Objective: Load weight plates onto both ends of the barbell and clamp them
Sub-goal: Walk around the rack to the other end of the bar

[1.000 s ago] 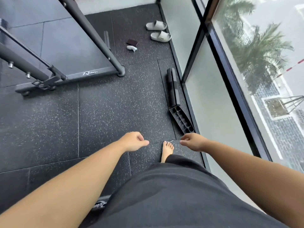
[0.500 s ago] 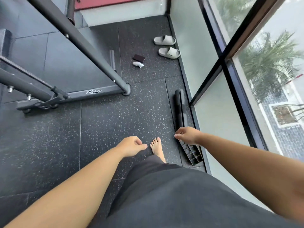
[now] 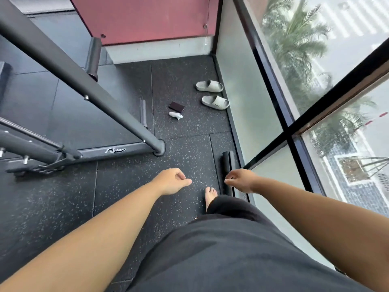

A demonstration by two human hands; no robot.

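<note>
Left grip (image 3: pixel 172 181) released: fingers loosely curled, thumb out, nothing in it. Right grip (image 3: pixel 240 180) likewise slack and holding nothing, level with the left, a gap of bare floor (image 3: pixel 126 186) between them. Below the gap, one bare foot (image 3: pixel 210 196) on speckled rubber tiles, black shorts (image 3: pixel 231 249) under it. Right grip hangs over the near end of a long black block (image 3: pixel 226 165) lying along the foot of the window wall (image 3: pixel 252 102). To the left, the rack base (image 3: pixel 117 150) and its slanted post (image 3: pixel 73 81) close that side. A thin steel bar (image 3: pixel 31 133) crosses the rack at the far left; cannot tell whether it is the barbell. Between rack foot and window runs an open strip of floor to the corner, where two slippers (image 3: pixel 215 102), a dark flat case (image 3: pixel 176 106) and a small white object (image 3: pixel 175 115) lie.
</note>
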